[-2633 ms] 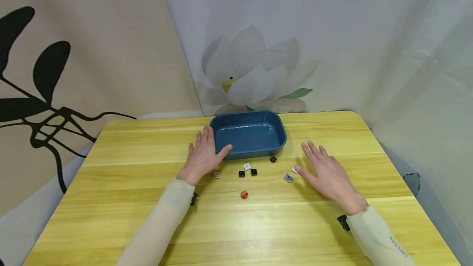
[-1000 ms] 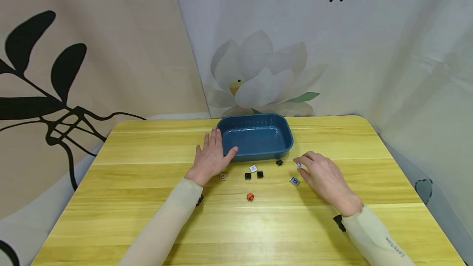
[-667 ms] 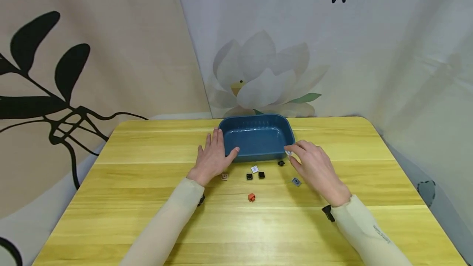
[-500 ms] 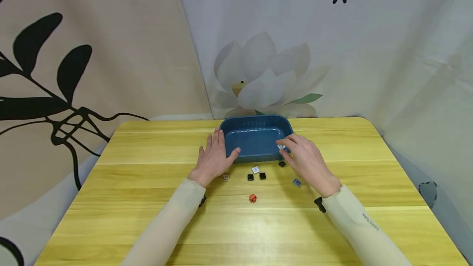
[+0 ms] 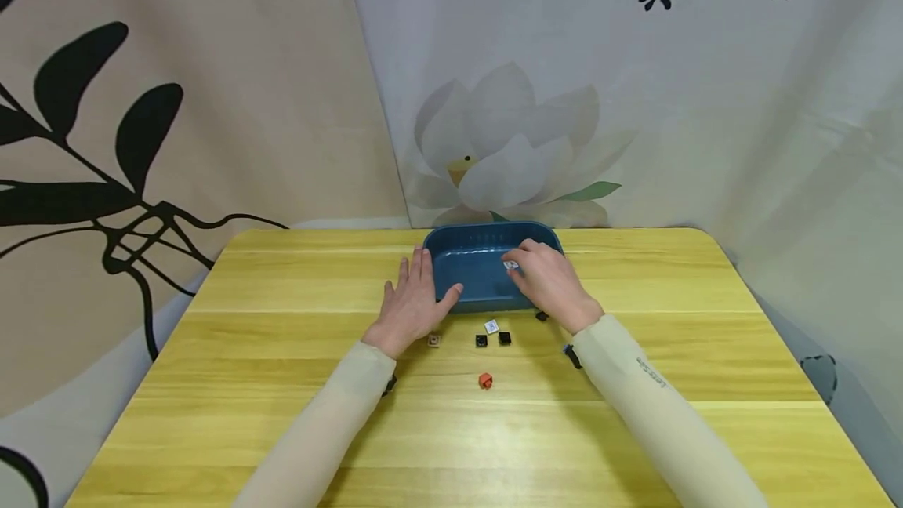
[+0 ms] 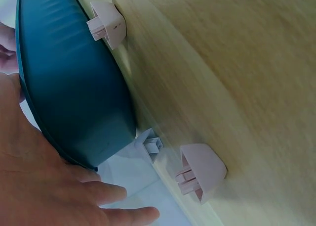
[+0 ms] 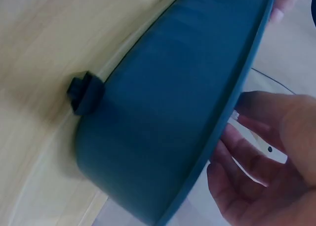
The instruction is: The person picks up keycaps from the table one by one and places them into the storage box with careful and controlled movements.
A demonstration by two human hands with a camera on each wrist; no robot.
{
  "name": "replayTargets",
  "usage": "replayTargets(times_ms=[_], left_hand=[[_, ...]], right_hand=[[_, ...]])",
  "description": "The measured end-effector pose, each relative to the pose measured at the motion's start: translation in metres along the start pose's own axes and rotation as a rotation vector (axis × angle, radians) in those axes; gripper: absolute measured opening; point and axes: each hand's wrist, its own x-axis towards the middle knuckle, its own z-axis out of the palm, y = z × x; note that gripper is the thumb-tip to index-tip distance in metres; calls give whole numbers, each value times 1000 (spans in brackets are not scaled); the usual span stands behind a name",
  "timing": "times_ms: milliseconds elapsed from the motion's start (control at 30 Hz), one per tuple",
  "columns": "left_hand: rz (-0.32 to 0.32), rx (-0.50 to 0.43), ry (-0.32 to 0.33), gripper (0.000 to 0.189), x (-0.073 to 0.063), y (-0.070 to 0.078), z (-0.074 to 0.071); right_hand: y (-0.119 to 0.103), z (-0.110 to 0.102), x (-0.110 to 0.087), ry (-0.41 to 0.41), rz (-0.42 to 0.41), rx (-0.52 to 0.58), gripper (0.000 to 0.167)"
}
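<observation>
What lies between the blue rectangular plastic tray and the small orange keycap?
The head view shows one white square plastic keycap and two black square keycaps.

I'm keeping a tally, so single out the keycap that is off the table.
The white keycap that the right hand pinches above the blue tray; the other visible keycaps, including a second white one, rest on the wooden table.

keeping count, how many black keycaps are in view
3: one black keycap, a second black keycap just to its right, and a third black keycap close by the near right corner of the blue bin. More may be hidden under the left hand or right hand.
</observation>
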Motion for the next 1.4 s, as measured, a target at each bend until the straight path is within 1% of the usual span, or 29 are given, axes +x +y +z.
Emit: replayTargets(times_ms=[233,433,533,600,667,833,967,1100,1267,1400], left_hand=[[13,17,-2,100,0,3,5],[21,4,-1,100,1,6,9],[20,-1,-4,99,2,6,10],[21,4,-8,99,2,6,11],[21,10,-12,99,2,6,11],[10,5,-14,100,0,5,9],[7,-8,-13,100,0,3,7],[8,-9,-9,100,0,2,3],[5,-13,-11,100,0,1,1],[4,-21,-5,99,1,0,0]], right_hand=[[0,9,13,-142,63,35,24],[9,16,22,-250,140,45,24],[13,17,24,-293,168,42,27],[15,17,23,-299,178,44,30],[16,16,21,-282,183,43,33],[15,7,6,-172,192,33,34],[13,-4,-11,-78,181,43,34],[12,-14,-32,-4,141,49,33],[11,-21,-56,38,75,22,32],[11,-24,-71,43,12,-21,33]])
